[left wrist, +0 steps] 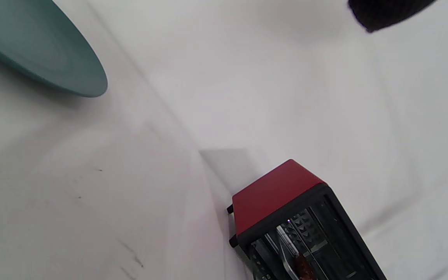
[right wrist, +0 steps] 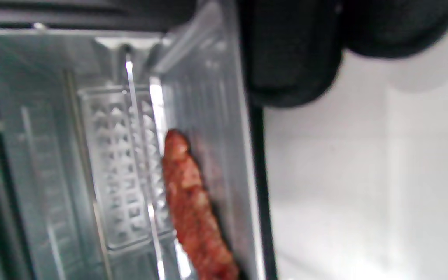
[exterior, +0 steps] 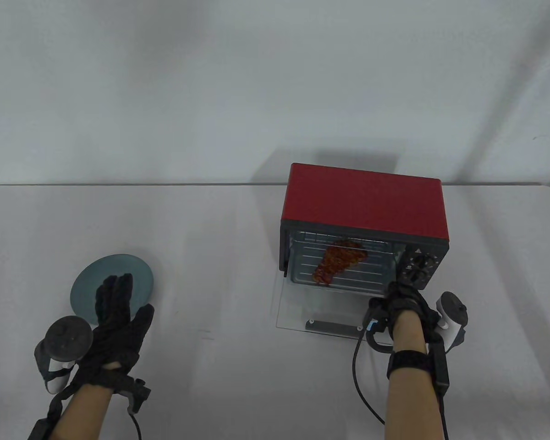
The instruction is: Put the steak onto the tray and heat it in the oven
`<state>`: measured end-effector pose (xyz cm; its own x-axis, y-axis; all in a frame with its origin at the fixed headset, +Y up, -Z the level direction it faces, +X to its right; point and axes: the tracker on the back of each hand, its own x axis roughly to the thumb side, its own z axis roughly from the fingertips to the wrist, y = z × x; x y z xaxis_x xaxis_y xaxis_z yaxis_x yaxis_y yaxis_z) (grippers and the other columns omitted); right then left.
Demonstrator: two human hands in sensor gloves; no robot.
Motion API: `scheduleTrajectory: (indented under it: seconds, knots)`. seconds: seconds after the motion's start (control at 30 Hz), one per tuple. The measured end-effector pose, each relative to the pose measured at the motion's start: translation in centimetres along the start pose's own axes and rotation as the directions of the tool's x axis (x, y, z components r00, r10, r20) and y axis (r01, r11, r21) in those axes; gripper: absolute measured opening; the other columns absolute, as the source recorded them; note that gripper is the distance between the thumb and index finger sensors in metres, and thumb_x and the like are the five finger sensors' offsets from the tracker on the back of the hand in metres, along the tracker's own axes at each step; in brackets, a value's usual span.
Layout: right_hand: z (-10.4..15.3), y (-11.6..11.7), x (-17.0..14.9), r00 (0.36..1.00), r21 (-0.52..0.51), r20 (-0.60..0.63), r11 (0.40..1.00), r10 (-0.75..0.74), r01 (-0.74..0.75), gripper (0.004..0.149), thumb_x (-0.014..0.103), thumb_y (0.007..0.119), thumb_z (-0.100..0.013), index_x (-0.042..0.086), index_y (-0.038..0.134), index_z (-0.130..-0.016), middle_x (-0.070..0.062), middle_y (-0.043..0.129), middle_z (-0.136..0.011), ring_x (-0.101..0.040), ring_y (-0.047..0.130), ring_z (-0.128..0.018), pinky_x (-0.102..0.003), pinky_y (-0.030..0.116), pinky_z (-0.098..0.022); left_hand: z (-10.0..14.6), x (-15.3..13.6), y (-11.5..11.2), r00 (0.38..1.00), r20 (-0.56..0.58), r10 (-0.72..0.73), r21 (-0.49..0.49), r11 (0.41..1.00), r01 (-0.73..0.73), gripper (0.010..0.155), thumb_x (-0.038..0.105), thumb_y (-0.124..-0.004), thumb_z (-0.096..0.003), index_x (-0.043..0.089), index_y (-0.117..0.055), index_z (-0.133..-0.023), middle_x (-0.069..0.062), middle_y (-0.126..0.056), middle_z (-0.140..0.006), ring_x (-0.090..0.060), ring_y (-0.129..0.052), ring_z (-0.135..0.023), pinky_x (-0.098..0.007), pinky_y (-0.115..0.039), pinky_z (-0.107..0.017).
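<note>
Reddish steak (exterior: 338,259) lies on tray (exterior: 302,270); inside open red oven (exterior: 365,201).

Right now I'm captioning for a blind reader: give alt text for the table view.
A red toaster oven sits on a white table, door open, steak on the tray inside. The right hand reaches toward its front; the left hand hovers over a teal plate.

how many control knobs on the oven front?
2 visible on the oven control panel at its right end: one knob upper, one knob below it. The right hand sits just beneath and may hide another.
</note>
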<state>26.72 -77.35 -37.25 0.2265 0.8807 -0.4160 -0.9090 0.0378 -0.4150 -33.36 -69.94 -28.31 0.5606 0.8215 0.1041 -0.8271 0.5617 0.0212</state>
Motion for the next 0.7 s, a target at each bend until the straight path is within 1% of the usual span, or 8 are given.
scheduleTrajectory:
  seconds: [0.17,0.23,0.3,0.4,0.47,0.53,0.57,0.7]
  knots:
    - [2.0,-2.0,0.2,0.997,-0.068,0.072,0.998,0.012,-0.007,0.058,0.034,0.067,-0.048,0.003,0.05,-0.094,-0.028,0.073,-0.083,-0.035,0.094,-0.039,-0.057,0.076,-0.029,0.1,0.1,0.0,1.0,0.015,0.003,-0.002,1.0,-0.003,0.084,0.075,-0.057,-0.0544,0.033,-0.018,-0.116,-0.008,-0.005,-0.121,-0.042,0.0,-0.112,-0.073,-0.024,-0.072]
    - [3.1,-2.9,1.1,0.988,-0.095,0.144,0.994,0.058,-0.045,0.059,0.035,0.068,-0.047,0.002,0.054,-0.094,-0.031,0.069,-0.086,-0.042,0.091,-0.05,-0.062,0.072,-0.036,0.2,0.2,0.1,1.0,0.023,0.003,0.004,1.0,-0.003,0.084,0.075,-0.057,-0.0544,0.033,-0.018,-0.116,-0.008,-0.005,-0.121,-0.042,0.0,-0.112,-0.073,-0.024,-0.072]
    - [4.5,-3.5,2.3,0.96,-0.132,0.226,0.982,0.165,-0.138,0.059,0.036,0.067,-0.047,0.003,0.057,-0.095,-0.031,0.069,-0.09,-0.05,0.084,-0.063,-0.067,0.066,-0.044,0.2,0.3,0.1,1.0,0.029,0.001,0.005,1.0,-0.001,0.084,0.075,-0.057,-0.0544,0.033,-0.018,-0.116,-0.008,-0.005,-0.121,-0.042,0.0,-0.112,-0.073,-0.024,-0.072]
    - [6.9,-2.9,4.2,0.859,-0.174,0.416,0.953,0.3,-0.248,0.059,0.038,0.068,-0.047,0.004,0.064,-0.095,-0.03,0.071,-0.092,-0.055,0.08,-0.069,-0.07,0.062,-0.047,0.2,0.3,-0.1,0.999,0.034,0.001,-0.001,1.0,-0.001,0.084,0.075,-0.057,-0.0543,0.033,-0.018,-0.116,-0.008,-0.005,-0.121,-0.042,0.0,-0.112,-0.073,-0.024,-0.072]
    - [8.1,-1.6,4.8,0.772,-0.179,0.518,0.929,0.37,-0.325,0.058,0.038,0.069,-0.046,0.003,0.069,-0.092,-0.031,0.076,-0.09,-0.056,0.081,-0.068,-0.07,0.063,-0.047,0.2,0.3,-0.2,0.999,0.037,0.0,-0.004,1.0,0.0,0.084,0.075,-0.057,-0.0543,0.033,-0.018,-0.116,-0.008,-0.005,-0.121,-0.042,0.0,-0.112,-0.073,-0.024,-0.072]
    - [9.0,0.8,4.7,0.661,-0.174,0.595,0.876,0.458,-0.451,0.057,0.038,0.07,-0.045,0.002,0.074,-0.089,-0.032,0.08,-0.087,-0.057,0.081,-0.067,-0.071,0.062,-0.046,0.3,0.3,-0.2,0.999,0.037,-0.004,-0.007,1.0,0.005,0.084,0.075,-0.057,-0.0543,0.033,-0.018,-0.116,-0.008,-0.005,-0.121,-0.041,0.0,-0.112,-0.073,-0.024,-0.072]
    - [9.2,1.9,4.5,0.617,-0.171,0.609,0.842,0.498,-0.511,0.057,0.039,0.07,-0.044,0.003,0.077,-0.087,-0.031,0.084,-0.084,-0.057,0.082,-0.067,-0.071,0.063,-0.046,0.3,0.3,-0.3,0.999,0.036,-0.003,-0.008,1.0,0.004,0.084,0.075,-0.057,-0.0543,0.033,-0.018,-0.116,-0.008,-0.005,-0.121,-0.042,0.0,-0.112,-0.073,-0.024,-0.072]
    - [9.3,6.7,3.0,0.424,-0.131,0.621,0.62,0.659,-0.773,0.056,0.039,0.07,-0.044,0.002,0.079,-0.086,-0.029,0.085,-0.083,-0.055,0.079,-0.071,-0.071,0.061,-0.048,0.4,0.3,-0.3,0.999,0.035,0.002,-0.005,1.0,-0.001,0.084,0.075,-0.057,-0.0542,0.033,-0.018,-0.116,-0.008,-0.005,-0.121,-0.042,0.001,-0.111,-0.073,-0.024,-0.072]
